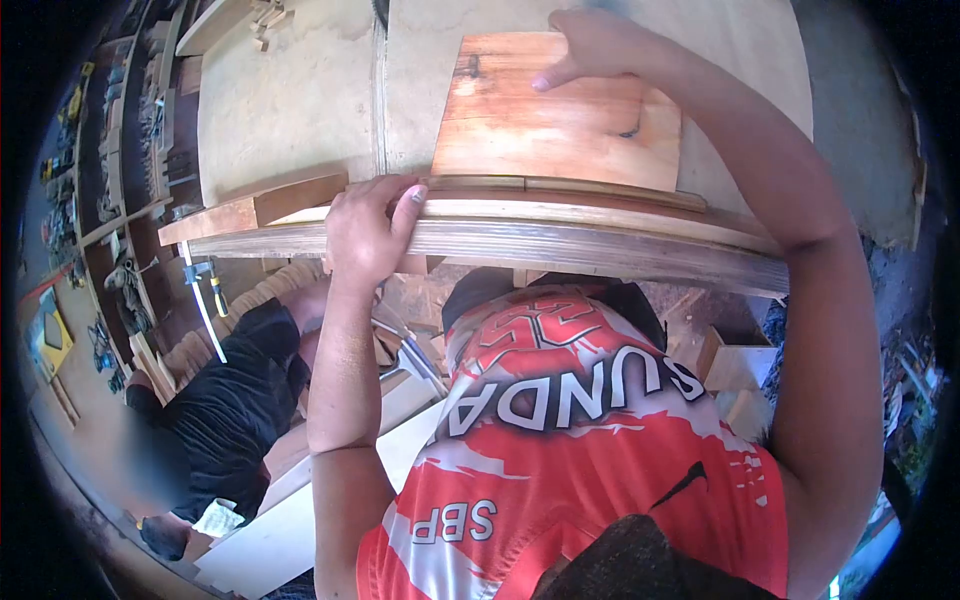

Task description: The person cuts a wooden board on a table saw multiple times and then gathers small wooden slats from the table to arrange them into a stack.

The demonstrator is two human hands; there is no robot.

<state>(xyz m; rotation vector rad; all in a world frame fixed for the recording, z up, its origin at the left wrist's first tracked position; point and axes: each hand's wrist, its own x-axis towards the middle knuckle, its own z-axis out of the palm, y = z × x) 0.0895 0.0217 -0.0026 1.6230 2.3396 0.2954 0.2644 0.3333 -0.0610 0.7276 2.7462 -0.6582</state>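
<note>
A flat reddish-brown wooden board (560,120) with dark knots lies on the pale work surface (290,110). My right hand (592,48) is at the board's far edge, thumb stretched out over its face and fingers apart from the thumb. At the near edge of the bench, my left hand (372,225) rests over a long wooden strip (600,192), its fingers curled over the edge. Whether those fingers grip the strip cannot be made out. Left of that hand, a thick wood piece (255,208) lies along the edge.
A clamp (205,290) hangs at the bench's left corner. Shelves (115,130) with tools stand at the left. Another person in dark clothes (235,390) is bent low at the lower left, beside long white boards (290,520). Small wood offcuts (265,20) lie at the far left.
</note>
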